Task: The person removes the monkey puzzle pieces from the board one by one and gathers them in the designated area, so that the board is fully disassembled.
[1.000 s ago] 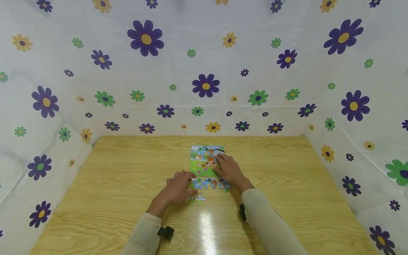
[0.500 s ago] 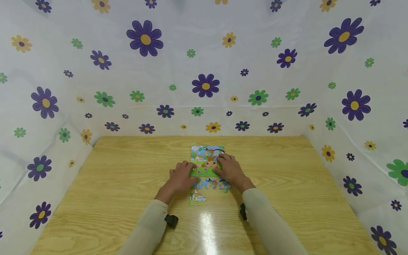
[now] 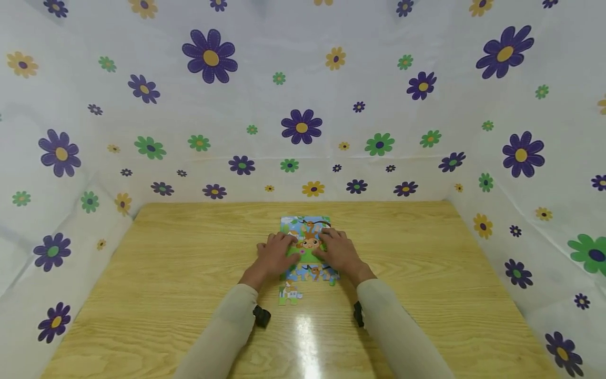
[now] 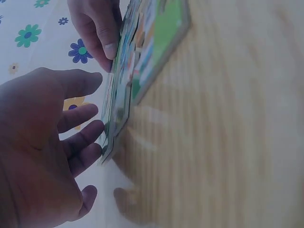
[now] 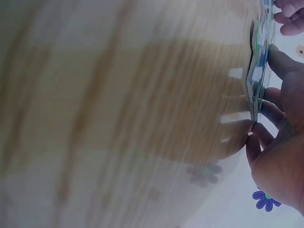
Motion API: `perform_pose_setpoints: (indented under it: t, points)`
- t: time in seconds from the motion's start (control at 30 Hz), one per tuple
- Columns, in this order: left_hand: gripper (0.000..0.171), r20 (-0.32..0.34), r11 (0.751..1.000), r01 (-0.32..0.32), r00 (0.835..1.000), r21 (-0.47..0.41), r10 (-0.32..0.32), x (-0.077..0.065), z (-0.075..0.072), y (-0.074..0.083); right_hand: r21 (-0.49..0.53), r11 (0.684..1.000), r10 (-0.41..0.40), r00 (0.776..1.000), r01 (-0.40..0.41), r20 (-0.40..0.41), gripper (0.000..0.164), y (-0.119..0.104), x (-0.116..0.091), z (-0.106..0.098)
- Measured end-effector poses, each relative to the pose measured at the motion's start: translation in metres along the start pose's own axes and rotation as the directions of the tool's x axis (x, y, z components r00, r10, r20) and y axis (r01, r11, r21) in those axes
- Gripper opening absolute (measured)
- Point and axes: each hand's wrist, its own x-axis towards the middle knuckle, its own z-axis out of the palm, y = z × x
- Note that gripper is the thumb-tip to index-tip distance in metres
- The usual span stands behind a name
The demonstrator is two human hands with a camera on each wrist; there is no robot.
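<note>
A picture card (image 3: 310,243) of a monkey, house and flowers lies flat on the wooden table. Just in front of it is a joined strip of jigsaw puzzle pieces (image 3: 312,272), and nearer still a small joined section (image 3: 289,293) with a house. My left hand (image 3: 274,255) is over the card's left side; in the left wrist view, its fingers (image 4: 85,130) are spread and loosely bent close to the card's edge. On the right side my right hand (image 3: 340,251) rests with thumb and fingertips at the card, its fingers (image 5: 270,111) along the edge in the right wrist view.
The wooden table (image 3: 189,273) reaches back to a white flower-print cloth (image 3: 265,105) that surrounds it on the back and both sides. A dark wrist camera (image 3: 262,316) is worn at the left cuff, another (image 3: 358,314) at the right.
My left hand has moved forward and to the right, from beside the strip onto the card's left side, uncovering the small house section. My right hand stays at the card's right side.
</note>
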Motion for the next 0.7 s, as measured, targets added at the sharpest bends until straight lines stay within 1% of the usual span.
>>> perform_pose_setpoints:
  t: [0.17,0.3,0.47,0.7]
  points:
    - [0.045,0.019,0.998,0.024,1.0,0.057,-0.025,0.008,0.001,0.006,-0.016,1.0,-0.001,1.0,0.001,0.0,0.059,0.0,-0.001,-0.002]
    - [0.043,0.031,0.996,0.028,0.999,0.09,-0.031,0.015,0.0,0.008,-0.021,1.0,-0.003,1.0,0.003,-0.001,0.059,-0.001,-0.002,-0.002]
    - [0.04,0.029,0.994,0.04,0.999,0.101,-0.043,0.023,0.004,0.009,-0.013,1.0,-0.009,1.0,0.009,-0.003,0.058,-0.001,-0.003,-0.003]
    - [0.033,0.011,0.995,0.054,0.998,0.081,-0.055,0.027,0.006,0.01,-0.008,1.0,-0.007,1.0,0.006,-0.01,0.058,-0.001,-0.003,-0.001]
